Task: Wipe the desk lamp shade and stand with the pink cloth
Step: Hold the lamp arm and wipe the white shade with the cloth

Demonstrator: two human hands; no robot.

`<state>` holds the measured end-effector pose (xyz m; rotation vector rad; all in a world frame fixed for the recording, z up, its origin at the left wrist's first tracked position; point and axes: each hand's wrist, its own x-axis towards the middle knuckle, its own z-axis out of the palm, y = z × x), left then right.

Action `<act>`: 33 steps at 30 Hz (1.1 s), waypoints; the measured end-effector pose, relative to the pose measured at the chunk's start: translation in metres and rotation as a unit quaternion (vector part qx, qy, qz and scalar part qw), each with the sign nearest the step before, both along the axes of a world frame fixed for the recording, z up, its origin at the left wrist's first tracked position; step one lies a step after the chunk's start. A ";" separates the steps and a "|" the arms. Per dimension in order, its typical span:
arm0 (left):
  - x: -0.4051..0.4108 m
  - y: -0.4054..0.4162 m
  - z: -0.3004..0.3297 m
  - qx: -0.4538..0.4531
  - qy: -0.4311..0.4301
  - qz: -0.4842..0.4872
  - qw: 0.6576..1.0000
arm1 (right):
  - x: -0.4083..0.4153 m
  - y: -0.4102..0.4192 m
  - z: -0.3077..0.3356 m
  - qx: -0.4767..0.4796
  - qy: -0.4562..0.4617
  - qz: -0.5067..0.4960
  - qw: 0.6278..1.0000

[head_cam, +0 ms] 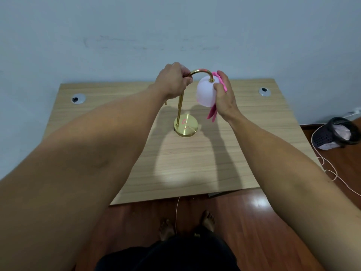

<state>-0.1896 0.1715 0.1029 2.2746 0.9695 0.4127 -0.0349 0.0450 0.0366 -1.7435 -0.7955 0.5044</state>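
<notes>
A brass desk lamp stands mid-desk on a round gold base [186, 127], its thin stem [180, 108] rising to a curved neck. The white globe shade [206, 92] hangs from the neck's right end. My left hand [173, 81] is closed around the top of the stem where it bends. My right hand [224, 96] presses the pink cloth [212, 114] against the right side of the shade; cloth ends stick out above and below my palm. The far side of the shade is hidden.
The light wooden desk [195, 163] stands against a pale wall, with cable grommets at left [78, 98] and right [264, 91]. On the wooden floor to the right lie a dark waste bin [336, 135] and a white cord [330, 171].
</notes>
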 end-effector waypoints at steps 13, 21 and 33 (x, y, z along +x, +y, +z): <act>-0.001 -0.003 -0.001 -0.001 -0.001 0.000 1.000 | -0.078 -0.016 -0.029 0.088 0.273 -0.288 0.914; -0.003 -0.006 0.000 0.004 -0.004 0.002 1.000 | -0.071 -0.008 -0.019 0.135 0.525 -0.204 0.815; -0.001 -0.005 -0.002 0.017 -0.007 0.002 1.000 | -0.021 -0.010 0.017 0.046 0.554 -0.176 0.812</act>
